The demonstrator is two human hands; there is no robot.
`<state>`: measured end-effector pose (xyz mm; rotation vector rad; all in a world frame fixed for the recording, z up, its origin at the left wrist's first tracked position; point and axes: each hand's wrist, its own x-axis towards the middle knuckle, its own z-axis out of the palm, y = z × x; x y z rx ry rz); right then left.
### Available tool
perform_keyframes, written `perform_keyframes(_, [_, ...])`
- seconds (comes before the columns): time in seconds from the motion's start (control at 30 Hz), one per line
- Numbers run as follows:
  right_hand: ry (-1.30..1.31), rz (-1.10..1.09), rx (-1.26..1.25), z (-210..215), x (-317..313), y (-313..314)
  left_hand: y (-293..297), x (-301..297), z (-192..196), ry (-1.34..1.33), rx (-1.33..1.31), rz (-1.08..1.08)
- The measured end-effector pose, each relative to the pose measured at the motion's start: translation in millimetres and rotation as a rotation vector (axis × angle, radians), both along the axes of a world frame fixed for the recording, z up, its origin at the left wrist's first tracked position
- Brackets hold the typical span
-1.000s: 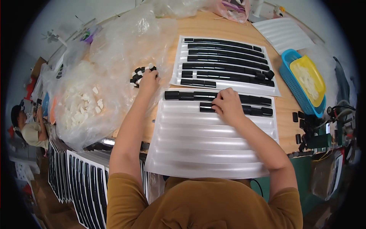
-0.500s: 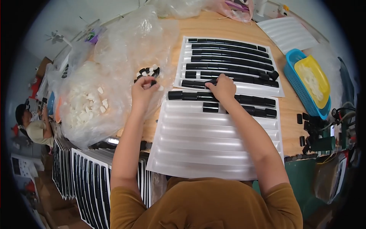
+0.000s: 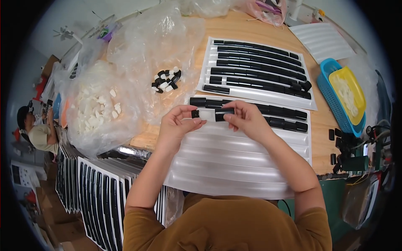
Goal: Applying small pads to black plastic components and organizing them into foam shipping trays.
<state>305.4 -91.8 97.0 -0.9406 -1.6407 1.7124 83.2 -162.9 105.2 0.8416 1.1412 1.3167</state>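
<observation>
- At about nine o'clock, near the rim, another person [image 3: 35,129] is bent over their own work, well apart from the bench.
- At seven o'clock, stacks of white trays loaded with black strips [image 3: 94,201] stand below the table edge.
- At ten o'clock lies a clear plastic bag of small white parts [image 3: 98,111]; just to its right, on crumpled plastic film, sits a small heap of black and white caps [image 3: 166,80].
- The left hand [image 3: 178,125] comes up from the lower edge, forearm rising straight, wrist bent slightly inward; thumb and fingertips are pinched shut on the left end of a small black and white piece [image 3: 207,114] — the black cap end shows just beside the thumb.
- That piece is held at the picture's centre, level, just above the upper part of the near white ribbed tray [image 3: 234,167], between the two hands.
- The right hand [image 3: 247,119] reaches in from five o'clock, elbow out, forearm slanting up-left; its fingers curl down and its thumb and forefinger grip the right end of the same piece.
- Two rows of black strips [image 3: 284,113] fill the tray's top grooves, just beyond the right hand's knuckles; the lower grooves are bare.
- At one o'clock a second white tray [image 3: 255,71] lies nearly filled with black strips.
- At two o'clock, a blue basket [image 3: 331,90] holds a yellow tray [image 3: 347,94] of white parts; another white ribbed tray [image 3: 322,42] lies beyond it.
- At four o'clock — a dark machine with cables [image 3: 356,150] sits at the table edge.
</observation>
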Motion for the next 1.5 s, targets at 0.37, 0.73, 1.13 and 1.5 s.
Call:
perform_keyframes(0.37, [-0.16, 0.09, 0.109, 15.5, 8.0, -20.0, -16.4, 14.7, 17.8, 0.364, 0.07, -0.077])
perform_keyframes(0.73, [-0.242, 0.177, 0.306, 43.1, 16.7, -29.9, -25.7, 25.3, 30.3, 0.284, 0.038, -0.165])
perform_keyframes(1.13, [-0.106, 0.122, 0.08, 50.5, 12.8, -43.4, -36.5, 30.7, 35.1, 0.188, 0.148, -0.085])
perform_keyframes(1.5, [-0.063, 0.215, 0.069, 33.8, 14.6, -34.0, -37.9, 28.8, 26.6, 0.197, 0.065, -0.152])
